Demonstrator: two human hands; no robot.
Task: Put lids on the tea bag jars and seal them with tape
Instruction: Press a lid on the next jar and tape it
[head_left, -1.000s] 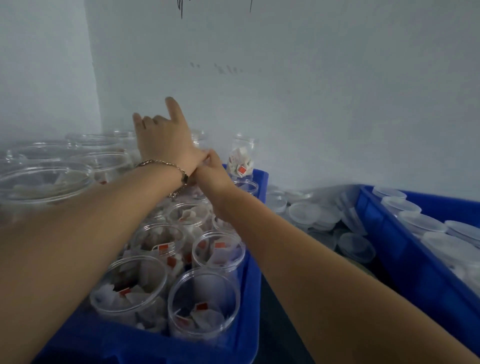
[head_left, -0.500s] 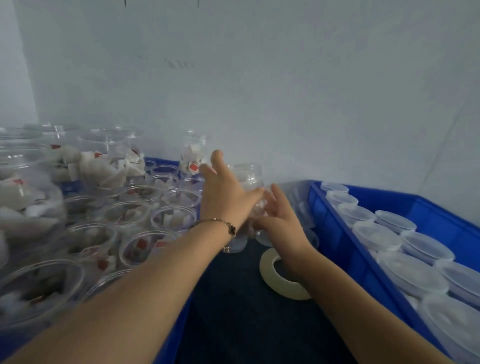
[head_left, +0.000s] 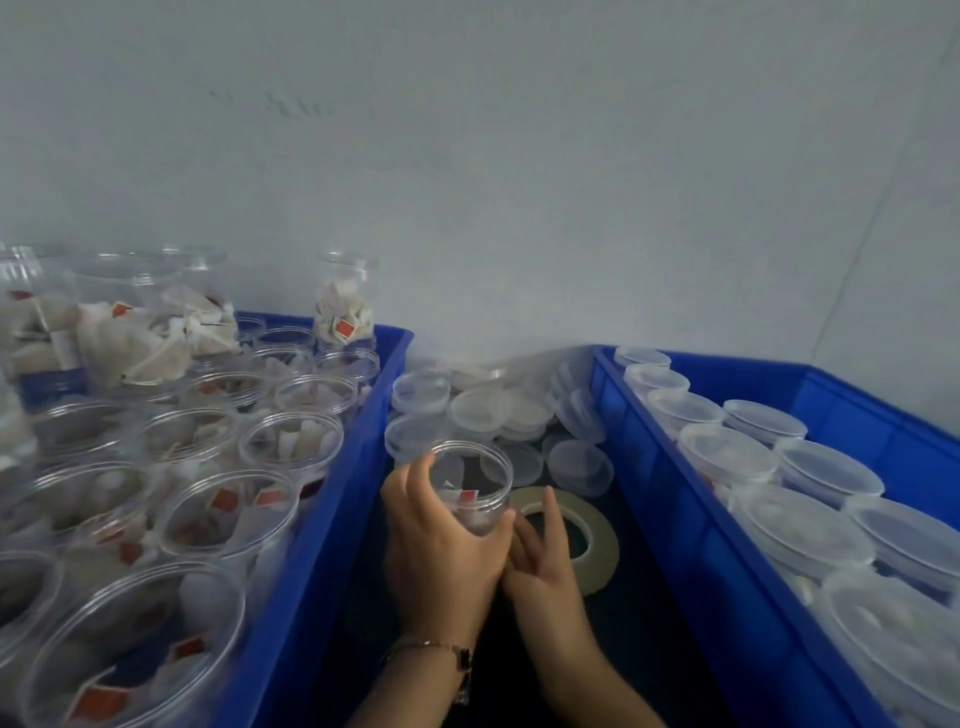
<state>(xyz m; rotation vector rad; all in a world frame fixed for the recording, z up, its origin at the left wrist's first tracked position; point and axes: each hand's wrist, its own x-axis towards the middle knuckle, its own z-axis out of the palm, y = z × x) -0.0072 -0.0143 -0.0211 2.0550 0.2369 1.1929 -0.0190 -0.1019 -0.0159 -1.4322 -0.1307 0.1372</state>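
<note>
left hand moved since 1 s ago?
Yes. The left hand has come from over the far end of the left blue bin to the gap beside the tape roll, now gripping a jar.

- Left crate (head_left: 332, 499): open jars (head_left: 291, 441) inside, more jars stacked behind.
- Right crate (head_left: 670, 499): lidded jars (head_left: 727, 452) in rows.
- Between the crates, on the bench (head_left: 639, 639): loose lids (head_left: 483, 410) at the back, tape roll (head_left: 597, 540) before them, a held jar (head_left: 472, 483) just left of the roll.

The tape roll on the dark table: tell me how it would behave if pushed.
The tape roll lies flat, so it would likely slide, not roll. It looks thin and hollow, so probably light. Stood on edge, it might roll away.
</note>
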